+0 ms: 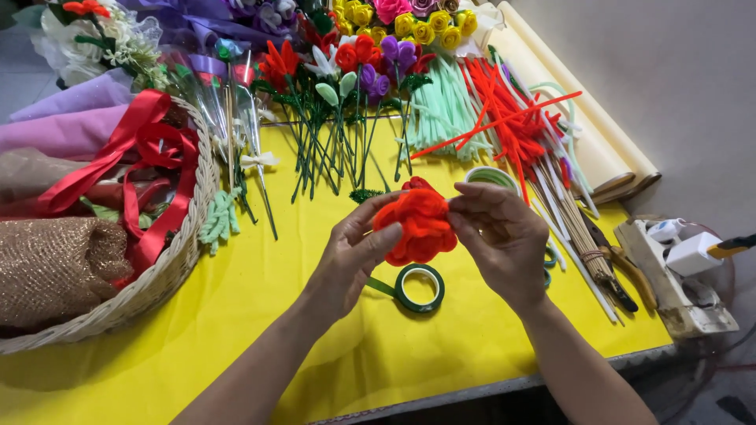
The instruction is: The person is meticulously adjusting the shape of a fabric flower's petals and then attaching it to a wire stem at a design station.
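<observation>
2 hands are raised above the yellow tabletop (pixel 236 315), and a red pipe-cleaner rose (pixel 416 224) is pinched between them: the left hand (pixel 352 256) by thumb and fingertips, the right hand (pixel 498 236) curled on its other side. It is judged light, soft and easily crushed, best gripped at its base. A green tape roll (pixel 419 288) lies below

A yellow-covered table (pixel 260 315) fills the view, its grey edge (pixel 472 391) running along the near side; a plain beige wall (pixel 677 86) rises on the right, with bare floor (pixel 728 386) below, and soft even light, hardly any shadow
</observation>
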